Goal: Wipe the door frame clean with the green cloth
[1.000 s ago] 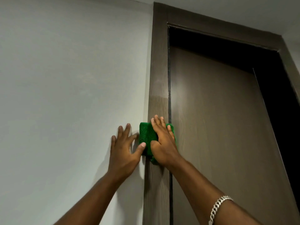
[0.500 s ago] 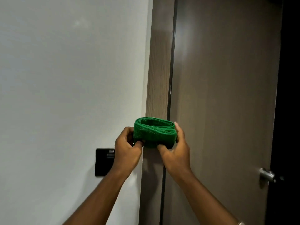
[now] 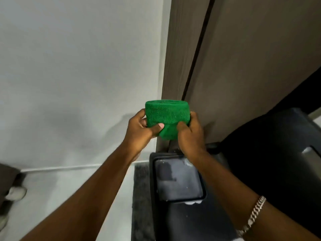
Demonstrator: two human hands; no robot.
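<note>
Hands are gripping the folded green cloth (image 3: 167,117) before the door frame (image 3: 180,49): left hand (image 3: 139,131) fingers pinching its left edge, right hand (image 3: 191,134) fingers clutching its right.

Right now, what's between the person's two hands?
In the head view, only the folded green cloth lies between the left hand and right hand; both grip it.

1. Green cloth (image 3: 167,117): folded into a thick pad w/ fuzzy texture, rounded top fold, held upright btwn left hand (image 3: 139,131) and right hand (image 3: 190,134), thumbs pressed on its front.
2. Door frame (image 3: 182,49): brown wood-grain strip, vertical, just behind the cloth and above both hands.
</note>
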